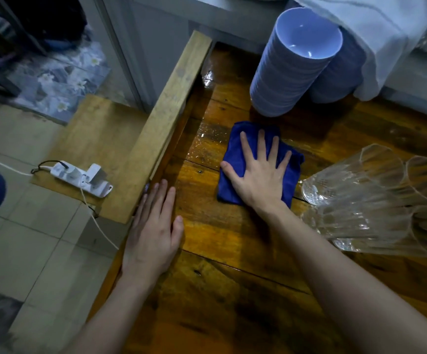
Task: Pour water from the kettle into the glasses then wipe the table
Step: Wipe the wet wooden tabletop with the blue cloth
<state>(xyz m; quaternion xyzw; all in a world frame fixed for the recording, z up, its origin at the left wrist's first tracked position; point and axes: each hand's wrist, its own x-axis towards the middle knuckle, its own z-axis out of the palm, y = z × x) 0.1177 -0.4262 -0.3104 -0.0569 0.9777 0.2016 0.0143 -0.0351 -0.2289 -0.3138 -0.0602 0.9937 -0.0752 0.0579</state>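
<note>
A folded blue cloth (235,152) lies on the wet brown wooden table (232,238). My right hand (261,175) presses flat on the cloth, fingers spread. My left hand (153,231) rests flat on the table's left edge, fingers together, holding nothing. Several clear ribbed glasses (376,200) stand at the right edge of the table, close to the cloth. Water glistens on the wood (202,146) to the left of the cloth. No kettle is in view.
Two tall stacks of blue bowls (291,70) stand behind the cloth, under a pale draped fabric (376,34). A raised wooden plank (166,116) borders the table's left side. Below it, a white power strip (82,180) with a cord lies on a board above the tiled floor.
</note>
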